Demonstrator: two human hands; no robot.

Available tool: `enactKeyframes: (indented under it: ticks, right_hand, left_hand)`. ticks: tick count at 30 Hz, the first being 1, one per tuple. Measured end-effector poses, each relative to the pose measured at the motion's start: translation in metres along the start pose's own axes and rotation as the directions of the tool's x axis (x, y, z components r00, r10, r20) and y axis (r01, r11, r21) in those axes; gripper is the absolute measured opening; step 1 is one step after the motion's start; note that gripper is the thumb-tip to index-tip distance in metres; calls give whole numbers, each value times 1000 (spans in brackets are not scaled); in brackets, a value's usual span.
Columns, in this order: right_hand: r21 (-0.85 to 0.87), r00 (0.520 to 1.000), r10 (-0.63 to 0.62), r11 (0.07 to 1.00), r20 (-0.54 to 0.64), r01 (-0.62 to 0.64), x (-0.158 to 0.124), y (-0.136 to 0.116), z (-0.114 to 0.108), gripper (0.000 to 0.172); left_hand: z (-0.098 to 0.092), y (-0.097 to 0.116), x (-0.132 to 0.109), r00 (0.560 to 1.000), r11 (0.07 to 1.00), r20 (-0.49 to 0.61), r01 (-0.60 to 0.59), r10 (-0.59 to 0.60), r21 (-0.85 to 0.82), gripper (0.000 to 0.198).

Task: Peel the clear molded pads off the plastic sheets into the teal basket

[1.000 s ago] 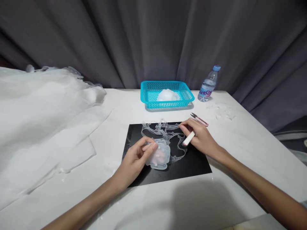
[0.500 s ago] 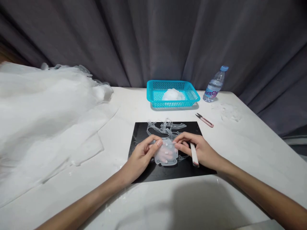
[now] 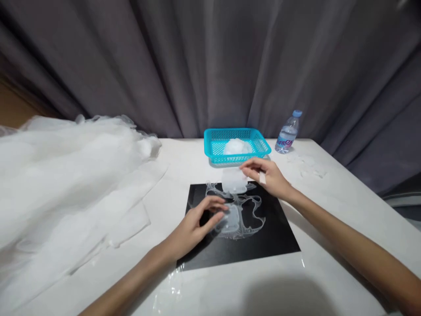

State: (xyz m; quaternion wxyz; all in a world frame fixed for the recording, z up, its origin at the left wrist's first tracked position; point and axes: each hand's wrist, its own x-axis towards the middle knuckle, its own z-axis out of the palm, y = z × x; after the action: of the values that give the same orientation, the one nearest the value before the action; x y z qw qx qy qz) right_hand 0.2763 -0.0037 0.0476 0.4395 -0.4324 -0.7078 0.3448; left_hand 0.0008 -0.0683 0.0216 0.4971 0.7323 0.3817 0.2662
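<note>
My right hand (image 3: 268,177) pinches a frosted, translucent plastic piece (image 3: 234,181) at its right edge, raised above the back of a black mat (image 3: 272,237). A white stick-like tool (image 3: 262,177) is tucked in the same hand; most of it is hidden. My left hand (image 3: 205,217) has its thumb and fingers apart beside a second translucent piece (image 3: 232,218) lying on the mat. Around that piece lies a thin clear plastic web (image 3: 258,228) with cut-out openings. Whether the left fingertips touch it, I cannot tell.
A blue perforated basket (image 3: 208,147) holding a white translucent heap (image 3: 237,146) stands behind the mat. Right of it is a water bottle (image 3: 286,134), with clear scraps (image 3: 311,166) nearby. A big pile of white filmy sheets (image 3: 72,188) covers the table's left side.
My right hand has carried the frosted piece up and away toward the basket. My left hand has let go of it and opened. The pink-handled snips are no longer visible. The view has tilted up.
</note>
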Motion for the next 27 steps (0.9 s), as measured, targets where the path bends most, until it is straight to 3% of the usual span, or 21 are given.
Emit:
enactKeyframes:
  ticks: [3,5,8,11,12,14,15,17,20,23,27]
  right_hand:
    - [-298,985,-140,949,-105,104,65,8,-16,26]
    - [-405,970,-192,907,-147,118,98,10,-22,26]
    - [-458,954,-253,875,-162,155,108,8,-19,35]
    - [-405,955,-275,890,-111,209,67,4,-8,55]
    - [-310,965,-250,926,-81,213,46,2,-5,62]
    - [-56,984,-136,988,117,143,1,-5,1,74]
    - [35,966,-99,995,238,93,-19,-10,2,76]
    - [92,918,-73,995,390,40,-53,-18,5,67]
    - [17,900,-21,1000,435,15,-81,-25,11,38]
    - [1,900,15,1000,435,-17,-91,-22,17,20]
    - [12,902,-12,1000,432,8,-90,-15,22,17]
  left_hand:
    - [-12,-1,-4,990,965,99,-119,98,234,21]
    - [-16,0,-8,976,917,156,-200,154,344,21]
    - [-14,4,-15,967,859,178,-245,182,449,20]
    - [-9,9,-20,950,805,215,-308,228,508,20]
    - [-8,9,-20,945,798,220,-323,243,508,20]
    - [-8,10,-19,938,806,213,-345,274,482,20]
    - [-8,9,-17,934,817,198,-356,298,454,17]
    - [-9,8,-15,931,820,206,-364,302,442,16]
    - [-12,8,-12,885,749,311,-460,346,477,19]
    - [-14,11,-13,866,717,375,-489,332,497,31]
    - [-15,16,-14,870,699,413,-472,270,537,46]
